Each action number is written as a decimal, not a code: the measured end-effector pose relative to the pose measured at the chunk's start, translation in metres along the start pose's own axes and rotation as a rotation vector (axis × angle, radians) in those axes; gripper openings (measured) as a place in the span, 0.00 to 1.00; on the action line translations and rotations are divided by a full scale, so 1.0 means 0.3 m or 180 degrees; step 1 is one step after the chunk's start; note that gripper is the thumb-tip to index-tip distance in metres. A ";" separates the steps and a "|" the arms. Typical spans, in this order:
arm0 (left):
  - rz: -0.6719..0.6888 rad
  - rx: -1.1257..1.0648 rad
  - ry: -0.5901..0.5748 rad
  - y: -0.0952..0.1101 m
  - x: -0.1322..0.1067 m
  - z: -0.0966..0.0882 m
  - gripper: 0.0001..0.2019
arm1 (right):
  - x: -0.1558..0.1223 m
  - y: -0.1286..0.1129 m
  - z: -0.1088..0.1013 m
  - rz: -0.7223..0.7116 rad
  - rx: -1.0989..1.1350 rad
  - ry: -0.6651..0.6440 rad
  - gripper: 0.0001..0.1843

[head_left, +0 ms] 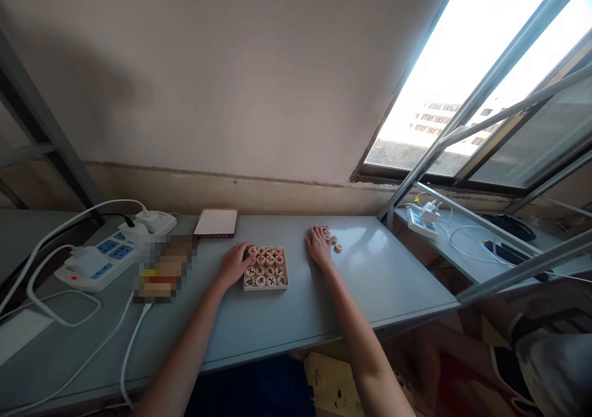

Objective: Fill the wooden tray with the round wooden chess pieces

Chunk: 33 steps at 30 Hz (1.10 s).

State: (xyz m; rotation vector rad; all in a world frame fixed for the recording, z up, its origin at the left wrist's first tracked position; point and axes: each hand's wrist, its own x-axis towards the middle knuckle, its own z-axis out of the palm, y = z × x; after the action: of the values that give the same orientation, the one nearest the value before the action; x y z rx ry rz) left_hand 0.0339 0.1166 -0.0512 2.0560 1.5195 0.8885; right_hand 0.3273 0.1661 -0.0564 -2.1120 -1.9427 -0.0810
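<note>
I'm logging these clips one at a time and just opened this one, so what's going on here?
A person's left hand is at the left side of a pale, shallow square box holding rows of round wooden pieces with red and black characters. The right hand is over a small cluster of similar loose pieces on the grey-blue tabletop, partly hiding them. A flat white-topped case with brown edges lies further back, near the wall.

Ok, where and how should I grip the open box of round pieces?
The box is probably best held by its side walls, from left and right: it lies flat, open-topped, with round pieces inside; the left hand is at its far left corner and nothing blocks its right wall.
</note>
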 end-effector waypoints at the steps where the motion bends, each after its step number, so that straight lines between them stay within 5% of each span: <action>1: -0.0005 0.0009 -0.0005 0.001 0.000 0.000 0.18 | -0.019 -0.004 -0.003 -0.0095 -0.0019 0.0088 0.24; 9: -0.0054 0.0060 0.0013 -0.005 0.005 0.007 0.16 | -0.213 -0.066 -0.099 -0.0989 0.0299 0.0474 0.12; 19: -0.0047 -0.0263 -0.0083 -0.007 0.004 -0.014 0.19 | -0.291 -0.199 -0.165 -0.0777 0.1258 0.0513 0.08; 22: -0.0100 -0.0538 -0.0345 -0.022 0.008 -0.030 0.23 | -0.322 -0.285 -0.187 -0.1139 0.1540 0.0287 0.07; 26: -0.0050 -0.0779 -0.0534 -0.038 0.008 -0.043 0.24 | -0.356 -0.394 -0.185 -0.1733 0.1438 0.0051 0.07; 33: -0.0138 -0.0981 -0.0721 -0.032 0.000 -0.064 0.27 | -0.370 -0.458 -0.144 -0.1796 0.1442 0.0036 0.05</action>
State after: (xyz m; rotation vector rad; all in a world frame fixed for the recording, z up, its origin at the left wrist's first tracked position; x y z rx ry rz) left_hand 0.0138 0.1190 -0.0441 1.8248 1.2193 0.7876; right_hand 0.1868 0.0571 -0.0176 -1.2488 -2.2313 0.2172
